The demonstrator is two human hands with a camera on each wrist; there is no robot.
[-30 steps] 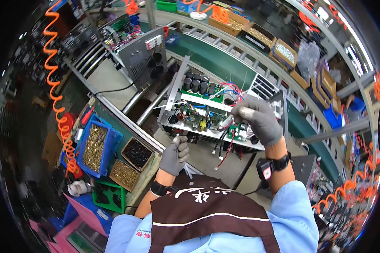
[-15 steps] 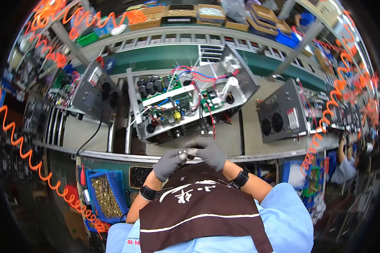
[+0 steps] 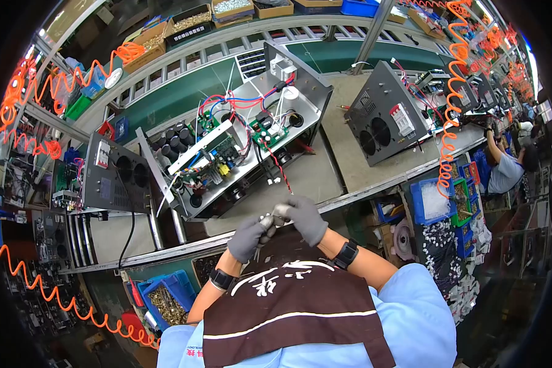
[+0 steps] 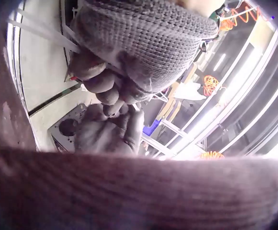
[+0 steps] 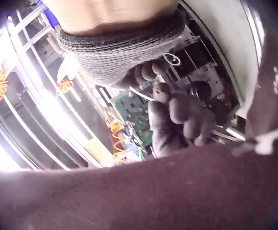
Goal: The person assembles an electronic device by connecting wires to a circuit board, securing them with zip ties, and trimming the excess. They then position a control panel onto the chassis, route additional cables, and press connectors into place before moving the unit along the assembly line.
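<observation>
Both gloved hands meet in front of the brown apron [image 3: 294, 306]. My left hand [image 3: 246, 239] grips several thin white cable ties [image 4: 62, 42], whose tails stick out past the curled fingers in the left wrist view. My right hand [image 3: 305, 222] has its fingertips against the left hand's and pinches a white cable tie [image 5: 141, 94]. Part of it bends into a small loop beside the fingers in the right wrist view. Just beyond the hands stands an open metal chassis [image 3: 316, 92] with circuit boards and capacitors. A twisted red wire [image 3: 280, 167] hangs over its near edge.
Grey fan units stand left [image 3: 113, 178] and right [image 3: 380, 116] of the chassis along the line. Blue bins of small parts [image 3: 181, 288] sit below the line's edge. Orange coiled hoses [image 3: 451, 122] hang at both sides. Another person [image 3: 503, 162] works at far right.
My right hand has come down from over the chassis to meet the left in front of the apron. The head view has turned right, so the chassis appears further left.
</observation>
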